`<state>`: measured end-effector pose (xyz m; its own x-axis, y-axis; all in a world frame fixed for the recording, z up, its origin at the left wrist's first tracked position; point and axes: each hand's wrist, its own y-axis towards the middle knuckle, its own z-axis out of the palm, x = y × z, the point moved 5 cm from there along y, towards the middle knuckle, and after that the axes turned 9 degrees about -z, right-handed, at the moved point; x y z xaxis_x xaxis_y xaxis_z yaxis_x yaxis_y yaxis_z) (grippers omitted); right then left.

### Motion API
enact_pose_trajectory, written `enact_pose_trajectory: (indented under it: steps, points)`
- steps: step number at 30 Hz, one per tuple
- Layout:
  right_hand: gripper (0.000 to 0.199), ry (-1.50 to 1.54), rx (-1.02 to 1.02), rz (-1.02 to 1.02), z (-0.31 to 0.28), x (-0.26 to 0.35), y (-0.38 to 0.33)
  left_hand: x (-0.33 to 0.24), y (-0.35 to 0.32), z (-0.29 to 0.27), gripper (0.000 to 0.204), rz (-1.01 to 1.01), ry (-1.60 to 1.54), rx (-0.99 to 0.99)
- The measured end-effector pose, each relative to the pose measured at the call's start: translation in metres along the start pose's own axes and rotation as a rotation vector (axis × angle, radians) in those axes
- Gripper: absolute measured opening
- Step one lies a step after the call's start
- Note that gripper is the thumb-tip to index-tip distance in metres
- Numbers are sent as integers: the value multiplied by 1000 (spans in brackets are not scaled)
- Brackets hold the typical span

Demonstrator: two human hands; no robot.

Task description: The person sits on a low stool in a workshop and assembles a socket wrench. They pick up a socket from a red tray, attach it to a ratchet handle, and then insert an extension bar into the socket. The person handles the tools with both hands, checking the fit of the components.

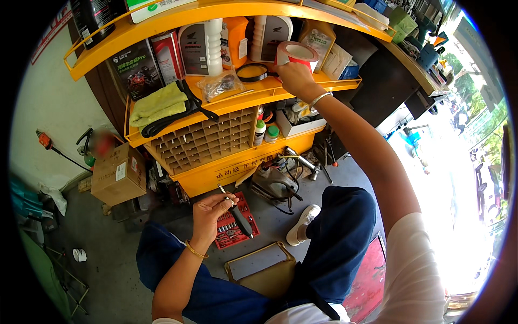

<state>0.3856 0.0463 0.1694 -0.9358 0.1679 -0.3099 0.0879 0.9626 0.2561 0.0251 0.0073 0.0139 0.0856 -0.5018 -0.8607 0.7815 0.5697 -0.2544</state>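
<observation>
We reach up to a yellow shelf while holding a tool low

Our right hand grasps one red-and-white roll of tape at the shelf's edge, arm stretched out; our left hand is clenched on one black-handled ratchet, kept over the single red socket set on the floor

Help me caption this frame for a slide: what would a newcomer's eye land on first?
First the big yellow shelf unit filling the upper middle, crowded with bottles and a folded yellow cloth. Next the right hand, stretched up to the middle shelf and gripping a red-and-white tape roll. Lower down, the left hand holds a black-handled ratchet above a red socket set on the floor.
</observation>
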Motion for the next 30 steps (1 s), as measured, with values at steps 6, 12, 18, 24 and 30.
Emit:
enact_pose_trajectory:
  steps: [6,12,18,24,30]
  points:
    - [19,-68,-40,24,8,3,4,-3,-3,-1,19,-1,-11,-1]
    - [11,-175,14,27,15,8,12,-5,-7,-1,19,-8,-19,-18]
    - [13,-301,-86,-97,7,11,21,-4,-6,-2,19,-4,0,-13]
    - [12,-194,65,-144,11,12,33,-3,-5,-2,19,-21,8,-13]
    - [10,-135,92,-158,19,3,39,-1,-2,-1,19,-12,7,-2]
